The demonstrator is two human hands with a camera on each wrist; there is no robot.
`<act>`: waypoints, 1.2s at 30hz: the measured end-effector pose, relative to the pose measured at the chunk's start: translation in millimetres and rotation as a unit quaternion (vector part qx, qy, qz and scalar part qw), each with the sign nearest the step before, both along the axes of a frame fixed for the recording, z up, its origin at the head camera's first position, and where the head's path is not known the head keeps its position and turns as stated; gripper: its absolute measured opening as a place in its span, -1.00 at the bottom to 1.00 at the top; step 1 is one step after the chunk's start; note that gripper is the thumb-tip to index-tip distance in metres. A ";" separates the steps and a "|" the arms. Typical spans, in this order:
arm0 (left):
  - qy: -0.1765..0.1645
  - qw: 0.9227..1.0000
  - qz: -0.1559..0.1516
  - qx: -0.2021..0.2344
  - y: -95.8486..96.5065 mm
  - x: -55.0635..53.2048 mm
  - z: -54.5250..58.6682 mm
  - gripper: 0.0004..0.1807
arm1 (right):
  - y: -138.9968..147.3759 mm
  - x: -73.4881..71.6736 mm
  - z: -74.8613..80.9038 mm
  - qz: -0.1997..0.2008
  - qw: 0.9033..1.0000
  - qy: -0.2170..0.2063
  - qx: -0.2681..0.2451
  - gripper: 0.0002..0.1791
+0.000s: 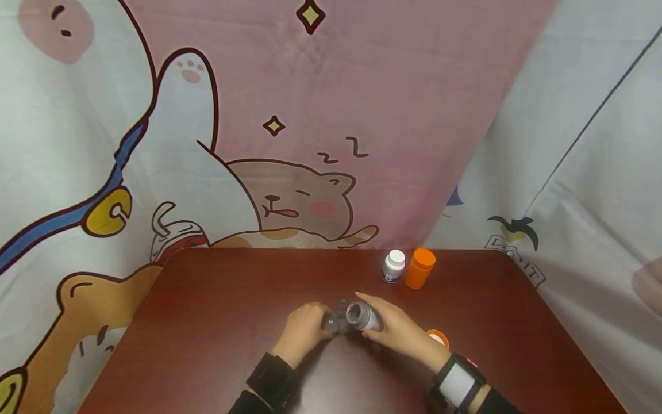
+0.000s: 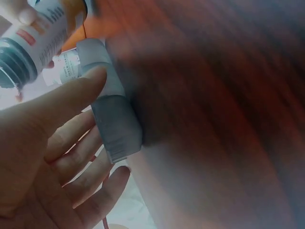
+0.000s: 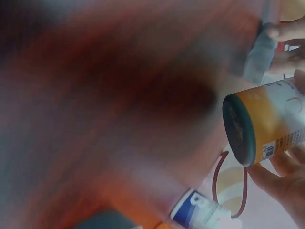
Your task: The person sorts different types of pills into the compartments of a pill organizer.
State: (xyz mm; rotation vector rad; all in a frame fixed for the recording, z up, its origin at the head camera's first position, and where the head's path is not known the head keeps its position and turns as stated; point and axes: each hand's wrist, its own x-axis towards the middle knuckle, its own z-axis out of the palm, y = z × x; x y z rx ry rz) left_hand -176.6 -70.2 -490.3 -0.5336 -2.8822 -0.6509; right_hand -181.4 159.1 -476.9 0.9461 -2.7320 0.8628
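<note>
My left hand (image 1: 304, 329) pinches a grey translucent pill organizer (image 1: 331, 324) marked with a letter, low over the table. Its thumb lies across the organizer (image 2: 116, 124) in the left wrist view, with the fingers on the far side. To the right, my right hand (image 1: 398, 329) grips an uncapped pill bottle (image 1: 370, 319) with a dark grey body and a white and orange label. The bottle tilts, its open mouth facing left toward the organizer. In the right wrist view the bottle's base (image 3: 238, 129) faces the camera. What lies inside the organizer cannot be made out.
A white-capped bottle (image 1: 394, 266) and an orange bottle (image 1: 420, 269) stand at the back of the brown table (image 1: 233, 299). An orange cap (image 1: 438, 337) with a white inside lies by my right wrist. Behind the table hangs a printed cloth (image 1: 414, 115).
</note>
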 end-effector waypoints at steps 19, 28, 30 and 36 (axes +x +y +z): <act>-0.017 1.000 0.002 -0.003 -2.4 -2.7 1.5 -0.56 | 0.9 -15.1 4.7 0.013 0.989 0.112 0.098 -0.35; -0.015 1.000 0.002 -0.013 -2.6 0.4 1.9 -0.56 | -3.5 -16.2 6.4 0.027 0.980 0.145 0.134 -0.35; -0.014 1.000 0.005 -0.012 -3.1 0.5 0.7 -0.56 | -4.5 -16.1 7.3 0.033 0.977 0.152 0.143 -0.34; -0.014 1.000 0.010 -0.008 -4.6 -0.6 -3.9 -0.55 | -7.8 -17.5 11.0 0.048 0.969 0.172 0.168 -0.32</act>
